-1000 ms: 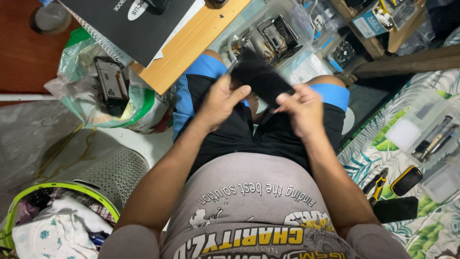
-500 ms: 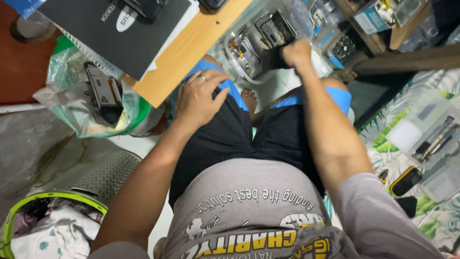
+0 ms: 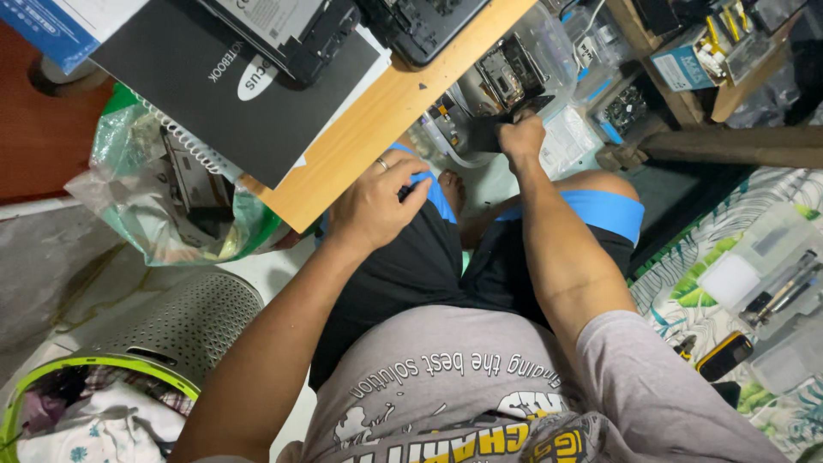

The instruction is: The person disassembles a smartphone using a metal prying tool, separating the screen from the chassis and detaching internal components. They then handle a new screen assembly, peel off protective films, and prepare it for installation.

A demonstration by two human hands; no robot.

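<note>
Cluttered floor space surrounds you: a wooden tabletop (image 3: pixel 377 129) juts over your lap, carrying a black spiral notebook (image 3: pixel 231 94) and dark laptop parts, while clear plastic bins of circuit boards (image 3: pixel 514 69) crowd the floor by your feet.

Your right hand (image 3: pixel 521 137) is stretched forward and down, fingers closed around a flat black device (image 3: pixel 489 133) at the mouth of one bin. Your left hand (image 3: pixel 377 201) rests on your left thigh just under the table edge, fingers curled and holding nothing, a ring showing on one finger.

What could go wrong, as I judge it: you hold the black device by one end only, at full arm's reach, so it could slip and knock into the boards packed in the bin. The table edge sits close above your left hand, and the laptop parts overhang that edge; a bump from knee or wrist might tip them off.

Compared with a second ago: then both hands held the black device together over your lap. Half a second ago your right hand had already carried it forward and your left had dropped to the thigh. Now your right arm reaches further and your head has leaned in, bringing the tabletop closer.
</note>
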